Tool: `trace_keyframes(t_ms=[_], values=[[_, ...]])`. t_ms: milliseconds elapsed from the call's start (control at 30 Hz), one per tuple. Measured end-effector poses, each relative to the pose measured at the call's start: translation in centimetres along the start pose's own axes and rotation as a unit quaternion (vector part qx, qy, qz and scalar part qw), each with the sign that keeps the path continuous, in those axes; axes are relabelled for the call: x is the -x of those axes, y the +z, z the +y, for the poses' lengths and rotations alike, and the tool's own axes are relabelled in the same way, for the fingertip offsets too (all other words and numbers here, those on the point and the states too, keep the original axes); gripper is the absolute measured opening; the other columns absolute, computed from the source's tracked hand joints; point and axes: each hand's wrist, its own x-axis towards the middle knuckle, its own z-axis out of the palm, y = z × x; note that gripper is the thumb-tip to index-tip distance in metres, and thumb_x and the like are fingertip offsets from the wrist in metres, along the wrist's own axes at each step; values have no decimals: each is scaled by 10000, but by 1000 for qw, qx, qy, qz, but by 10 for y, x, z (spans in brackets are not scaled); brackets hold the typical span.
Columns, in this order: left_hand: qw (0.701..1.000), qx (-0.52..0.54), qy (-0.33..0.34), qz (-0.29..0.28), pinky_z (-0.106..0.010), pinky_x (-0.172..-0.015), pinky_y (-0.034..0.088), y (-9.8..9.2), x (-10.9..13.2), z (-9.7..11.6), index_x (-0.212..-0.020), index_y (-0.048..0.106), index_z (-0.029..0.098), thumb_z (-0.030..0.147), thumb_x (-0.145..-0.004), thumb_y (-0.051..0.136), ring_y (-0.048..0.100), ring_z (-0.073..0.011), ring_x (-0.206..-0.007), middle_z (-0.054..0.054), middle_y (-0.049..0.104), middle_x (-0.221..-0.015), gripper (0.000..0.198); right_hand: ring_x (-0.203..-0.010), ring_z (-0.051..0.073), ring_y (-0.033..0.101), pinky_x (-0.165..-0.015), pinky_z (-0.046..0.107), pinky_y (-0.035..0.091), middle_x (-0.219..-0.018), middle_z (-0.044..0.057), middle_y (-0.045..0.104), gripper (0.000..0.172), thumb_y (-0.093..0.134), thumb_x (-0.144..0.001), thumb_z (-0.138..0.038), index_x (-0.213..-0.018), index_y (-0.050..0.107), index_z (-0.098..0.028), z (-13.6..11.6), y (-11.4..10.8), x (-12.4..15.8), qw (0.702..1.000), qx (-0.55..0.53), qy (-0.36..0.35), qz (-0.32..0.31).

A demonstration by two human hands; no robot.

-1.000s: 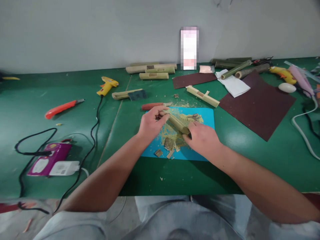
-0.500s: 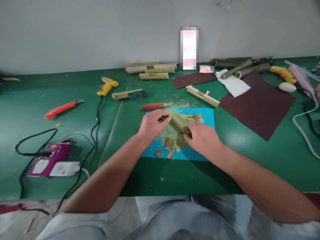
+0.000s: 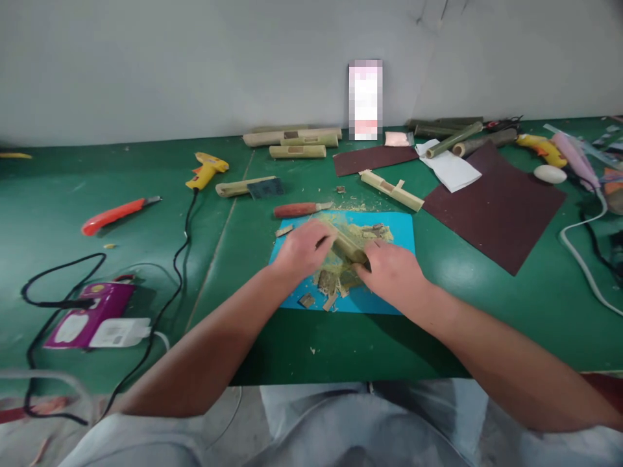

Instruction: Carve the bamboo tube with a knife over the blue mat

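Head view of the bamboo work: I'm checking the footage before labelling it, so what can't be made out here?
Head view:
Bamboo piece: both ends are covered by the left hand and right hand; what the left grip encloses is hidden.
Upright object by the wall: pixelated.
White cable: cut off by the right edge.
Blue mat: its middle is buried under shavings and the hands.

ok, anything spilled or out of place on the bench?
Mostly debris: a heap of shavings covers the blue mat under the bamboo piece gripped by the left hand and right hand. A few stray chips lie off it on the green table. The red-handled knife lies loose just beyond the mat.
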Motion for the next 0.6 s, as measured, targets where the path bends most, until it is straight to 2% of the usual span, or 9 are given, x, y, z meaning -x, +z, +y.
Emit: trace_keyframes(t_ms=[100, 233, 400, 533, 600], values=[[999, -27, -25, 23, -315, -698, 504, 1, 2, 2, -757, 664, 194, 262, -962, 551, 614, -182, -738, -48, 659, -767, 243, -882, 263, 683, -664, 346, 444, -1005, 130, 718, 256, 522, -986, -364, -1029, 667, -157, -1, -1, 0, 1000, 2, 5, -6], [999, 17, 16, -30, -313, -729, 521, 4, 4, 9, -832, 692, 207, 261, -981, 525, 643, -188, -790, -48, 691, -806, 230, -879, 268, 694, -654, 345, 445, -986, 132, 722, 261, 508, -994, -353, -1027, 674, -155, -2, 0, 0, 1000, 3, 7, -8], [999, -11, -25, 30, -321, -699, 502, 3, 1, 6, -747, 660, 206, 279, -959, 559, 610, -187, -734, -47, 656, -749, 246, -889, 270, 698, -645, 342, 442, -982, 131, 727, 270, 505, -995, -362, -1007, 683, -159, -2, -1, -1, 1000, -6, 20, -3], [998, 30, 27, -49, -316, -703, 507, 5, 3, 12, -829, 681, 214, 263, -976, 523, 630, -192, -770, -45, 672, -787, 222, -900, 269, 695, -674, 344, 452, -996, 140, 728, 295, 481, -1009, -363, -1027, 687, -153, -2, -2, -1, 1000, 3, 20, -11], [999, 22, 17, -38, -322, -708, 508, 6, 4, 13, -820, 676, 215, 263, -977, 523, 628, -195, -771, -46, 669, -785, 224, -901, 269, 695, -674, 343, 453, -996, 137, 728, 300, 479, -1010, -370, -1026, 687, -155, -2, -3, 0, 1000, 3, 22, -10]])
